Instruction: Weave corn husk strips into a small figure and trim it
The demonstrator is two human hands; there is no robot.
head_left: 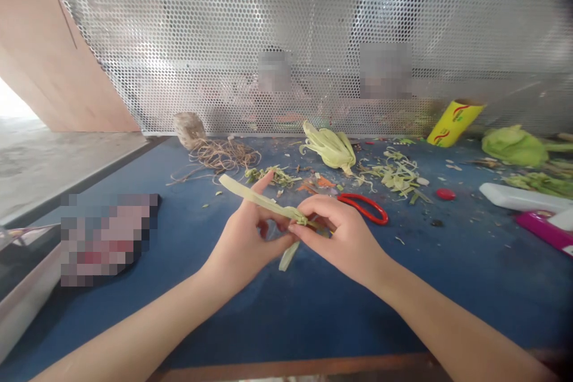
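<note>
While the right hand pinches a flat pale-green husk strip at its knot, above the middle of the blue tabletop, the left hand touches it, index finger extended; I cannot tell whether it also grips. Near the far edge, before a perforated metal screen, sits a yellow cylindrical container, its inside hidden. Tangled twine lies toward the far-left corner. Smooth tabletop stretches from the hands to the near edge.

Observed bare left hand and bare right hand, slender fingers; noted forearms bare as far as visible, slim, tapering to narrow wrists.
</note>
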